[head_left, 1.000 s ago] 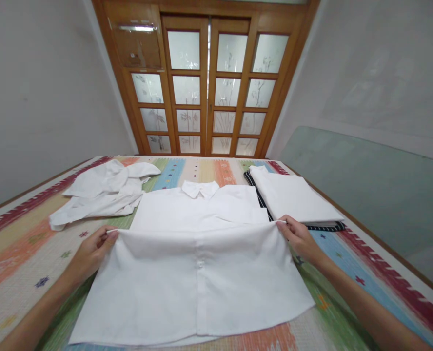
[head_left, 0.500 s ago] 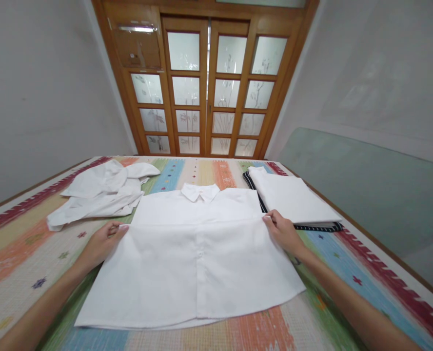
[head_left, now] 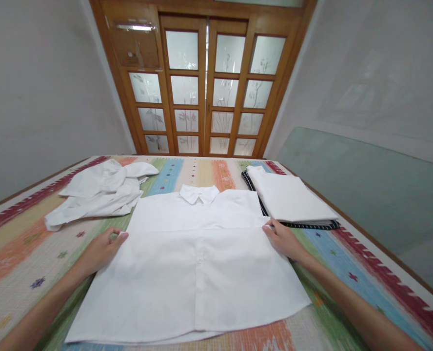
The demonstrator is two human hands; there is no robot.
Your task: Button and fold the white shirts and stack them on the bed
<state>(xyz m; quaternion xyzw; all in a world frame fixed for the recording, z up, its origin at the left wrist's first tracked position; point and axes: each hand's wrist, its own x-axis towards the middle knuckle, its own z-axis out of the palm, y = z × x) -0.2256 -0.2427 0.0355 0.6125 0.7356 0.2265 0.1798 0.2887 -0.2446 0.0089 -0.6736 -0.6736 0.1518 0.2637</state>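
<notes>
A white button-up shirt (head_left: 198, 273) lies front side up before me, its collar (head_left: 199, 194) pointing away and its hem towards me. A fold line runs across it below the chest. My left hand (head_left: 105, 247) pinches the shirt's left side edge between thumb and fingers. On the opposite edge, at about the same height, my right hand (head_left: 280, 238) grips the fabric in a pinch. The sleeves are hidden from view.
A crumpled white garment (head_left: 99, 192) lies at the back left. At the back right sits a folded white garment (head_left: 293, 195) on a black striped one (head_left: 307, 225). A striped, multicoloured cloth (head_left: 4, 273) covers the table. Wooden glazed doors (head_left: 204, 87) stand beyond.
Both hands have come slightly towards me and lower, still pinching the shirt's edges. The hem has slid nearer to me, and more of the shirt's upper front shows above the fold line.
</notes>
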